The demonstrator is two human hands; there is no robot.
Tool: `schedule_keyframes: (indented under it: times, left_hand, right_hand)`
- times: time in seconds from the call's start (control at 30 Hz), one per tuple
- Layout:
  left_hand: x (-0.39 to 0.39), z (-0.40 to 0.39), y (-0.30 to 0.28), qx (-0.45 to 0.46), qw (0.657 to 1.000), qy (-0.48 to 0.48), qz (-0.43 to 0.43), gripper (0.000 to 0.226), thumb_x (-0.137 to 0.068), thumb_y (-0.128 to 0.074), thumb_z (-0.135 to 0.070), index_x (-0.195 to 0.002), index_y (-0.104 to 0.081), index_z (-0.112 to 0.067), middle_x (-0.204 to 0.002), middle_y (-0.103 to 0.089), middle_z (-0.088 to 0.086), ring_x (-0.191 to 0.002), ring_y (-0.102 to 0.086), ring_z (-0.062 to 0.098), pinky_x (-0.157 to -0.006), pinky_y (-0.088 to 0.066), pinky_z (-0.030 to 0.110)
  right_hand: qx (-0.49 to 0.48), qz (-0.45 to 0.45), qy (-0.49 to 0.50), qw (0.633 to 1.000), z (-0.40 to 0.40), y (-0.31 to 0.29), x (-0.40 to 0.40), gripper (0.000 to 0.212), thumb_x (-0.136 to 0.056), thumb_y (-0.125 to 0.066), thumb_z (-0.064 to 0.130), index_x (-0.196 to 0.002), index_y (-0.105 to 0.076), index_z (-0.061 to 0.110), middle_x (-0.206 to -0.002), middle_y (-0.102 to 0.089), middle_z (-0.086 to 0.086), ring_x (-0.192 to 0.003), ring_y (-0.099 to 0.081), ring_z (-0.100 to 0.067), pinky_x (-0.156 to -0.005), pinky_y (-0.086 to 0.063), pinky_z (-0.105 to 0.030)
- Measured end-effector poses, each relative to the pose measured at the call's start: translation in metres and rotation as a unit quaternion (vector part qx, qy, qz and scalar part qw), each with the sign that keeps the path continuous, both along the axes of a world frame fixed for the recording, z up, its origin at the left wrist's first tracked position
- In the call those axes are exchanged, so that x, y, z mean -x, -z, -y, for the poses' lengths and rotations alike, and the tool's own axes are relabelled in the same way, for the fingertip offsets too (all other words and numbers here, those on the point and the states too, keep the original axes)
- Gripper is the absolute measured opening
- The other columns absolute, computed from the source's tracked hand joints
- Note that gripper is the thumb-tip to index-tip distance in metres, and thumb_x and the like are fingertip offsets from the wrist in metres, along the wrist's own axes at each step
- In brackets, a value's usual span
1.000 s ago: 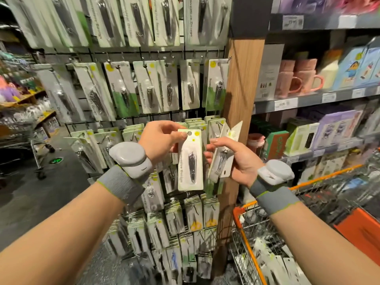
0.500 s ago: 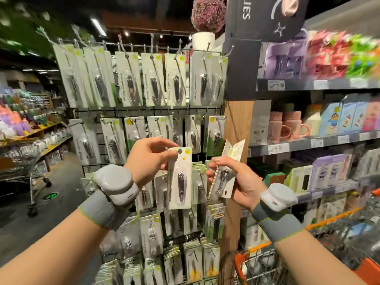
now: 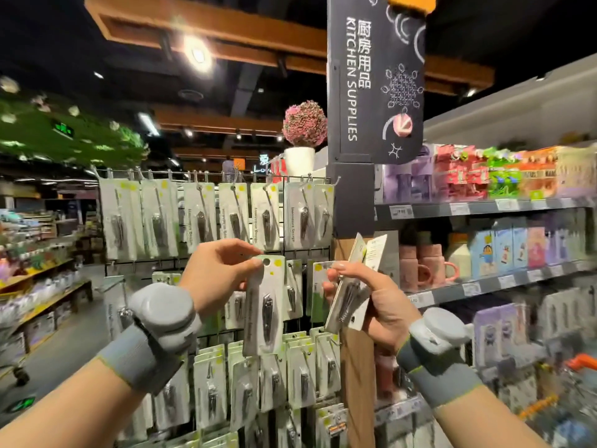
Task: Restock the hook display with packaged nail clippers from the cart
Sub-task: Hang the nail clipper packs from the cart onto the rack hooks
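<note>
left hand (image 3: 217, 275) pinching clipper pack (image 3: 263, 307), right hand (image 3: 371, 299) gripping spare packs (image 3: 350, 292)

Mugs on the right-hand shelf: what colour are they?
Pink mugs, seen in the head view, the only view here.

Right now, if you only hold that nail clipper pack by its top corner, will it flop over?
Probably not. The nail clipper pack hangs straight and flat from the left hand, which pinches only its top, so the card looks fairly stiff. The metal clipper sits low in it, so it may swing. The glossy front could be a bit slippery.
</note>
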State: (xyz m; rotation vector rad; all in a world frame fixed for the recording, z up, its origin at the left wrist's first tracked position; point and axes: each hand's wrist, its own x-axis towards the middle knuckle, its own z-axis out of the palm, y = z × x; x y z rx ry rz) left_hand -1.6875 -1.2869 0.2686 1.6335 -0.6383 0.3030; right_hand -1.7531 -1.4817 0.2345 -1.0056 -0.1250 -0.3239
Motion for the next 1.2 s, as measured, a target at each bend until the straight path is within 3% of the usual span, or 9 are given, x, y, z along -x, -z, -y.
schedule_keyframes:
  times: [0.07, 0.17, 0.27, 0.43, 0.63, 0.8, 0.9, 1.0, 1.2]
  left_hand:
    - [-0.002, 0.0, -0.007, -0.004, 1.0, -0.009, 0.01, 0.007, -0.081, -0.067, 0.002, -0.087, -0.067, 0.0, -0.071, -0.065, 0.011, -0.053, -0.057, 0.01, -0.045, -0.048, 0.015]
    - [-0.005, 0.003, -0.014, -0.006, 1.0, -0.011, 0.024, 0.007, -0.079, -0.069, 0.001, -0.079, -0.065, -0.005, -0.071, -0.064, 0.011, -0.057, -0.056, 0.014, -0.045, -0.049, 0.017]
    - [-0.005, 0.008, -0.021, -0.009, 0.999, -0.009, 0.03, 0.006, -0.079, -0.07, -0.001, -0.079, -0.066, -0.005, -0.069, -0.067, 0.008, -0.055, -0.058, 0.011, -0.046, -0.048, 0.017]
    - [-0.01, 0.028, -0.033, 0.007, 0.999, -0.021, 0.034, 0.007, -0.077, -0.071, -0.001, -0.078, -0.069, -0.007, -0.066, -0.066, 0.003, -0.05, -0.058, 0.003, -0.045, -0.047, 0.015]
    - [-0.017, 0.05, -0.053, 0.014, 0.997, -0.038, 0.065, 0.009, -0.077, -0.07, 0.002, -0.078, -0.069, -0.007, -0.072, -0.07, 0.005, -0.061, -0.065, 0.009, -0.05, -0.05, 0.014]
    - [-0.019, 0.066, -0.07, 0.039, 0.994, -0.067, 0.081, 0.009, -0.075, -0.07, 0.005, -0.078, -0.068, -0.004, -0.07, -0.069, 0.007, -0.054, -0.064, 0.004, -0.048, -0.05, 0.015]
    - [-0.018, 0.075, -0.076, 0.023, 0.992, -0.077, 0.1, 0.009, -0.075, -0.072, 0.002, -0.083, -0.07, -0.002, -0.077, -0.071, 0.012, -0.058, -0.066, 0.006, -0.051, -0.05, 0.015]
    - [-0.017, 0.087, -0.082, 0.002, 0.987, -0.087, 0.134, 0.009, -0.072, -0.076, -0.001, -0.08, -0.073, -0.006, -0.072, -0.072, 0.007, -0.061, -0.065, 0.008, -0.054, -0.05, 0.015]
    - [-0.019, 0.116, -0.101, -0.047, 0.971, -0.101, 0.213, 0.01, -0.07, -0.08, -0.009, -0.075, -0.074, -0.016, -0.066, -0.07, -0.006, -0.06, -0.062, 0.003, -0.058, -0.047, 0.015]
  right_hand:
    - [0.002, 0.01, 0.005, 1.0, 0.001, -0.006, -0.001, 0.007, -0.056, -0.071, 0.009, -0.061, -0.073, 0.007, -0.071, -0.066, -0.01, -0.059, -0.064, -0.022, -0.076, -0.053, -0.039]
    - [0.0, 0.019, 0.005, 1.0, 0.004, -0.012, -0.001, 0.009, -0.055, -0.071, 0.009, -0.064, -0.072, 0.006, -0.071, -0.065, -0.01, -0.058, -0.064, -0.021, -0.071, -0.054, -0.037]
    - [-0.007, 0.015, 0.013, 1.0, 0.01, -0.018, -0.002, 0.005, -0.058, -0.07, 0.009, -0.062, -0.072, 0.006, -0.068, -0.066, -0.01, -0.056, -0.064, -0.02, -0.063, -0.057, -0.034]
    - [-0.007, 0.031, -0.013, 0.999, 0.031, -0.029, -0.017, 0.023, -0.06, -0.07, 0.01, -0.081, -0.066, 0.003, -0.071, -0.064, -0.007, -0.06, -0.063, -0.02, -0.061, -0.054, -0.03]
    - [0.011, 0.05, -0.02, 0.998, 0.059, -0.052, -0.03, 0.006, -0.056, -0.068, 0.011, -0.057, -0.074, 0.009, -0.071, -0.068, -0.008, -0.057, -0.065, -0.018, -0.068, -0.056, -0.033]
    - [0.012, 0.063, -0.034, 0.997, 0.083, -0.065, -0.043, 0.013, -0.058, -0.067, 0.01, -0.071, -0.069, 0.006, -0.074, -0.069, -0.009, -0.059, -0.067, -0.018, -0.066, -0.057, -0.034]
    - [0.006, 0.063, -0.053, 0.997, 0.088, -0.071, -0.05, 0.011, -0.066, -0.068, 0.006, -0.057, -0.073, 0.01, -0.074, -0.069, -0.008, -0.059, -0.067, -0.019, -0.065, -0.057, -0.031]
    - [0.002, 0.066, -0.064, 0.996, 0.091, -0.078, -0.055, 0.031, -0.08, -0.062, 0.005, -0.052, -0.072, 0.011, -0.084, -0.071, -0.011, -0.059, -0.067, -0.017, -0.064, -0.058, -0.028]
    - [0.031, 0.094, -0.094, 0.991, 0.093, -0.089, -0.057, 0.018, -0.069, -0.065, 0.011, -0.054, -0.074, 0.012, -0.108, -0.07, -0.014, -0.061, -0.069, -0.016, -0.063, -0.058, -0.027]
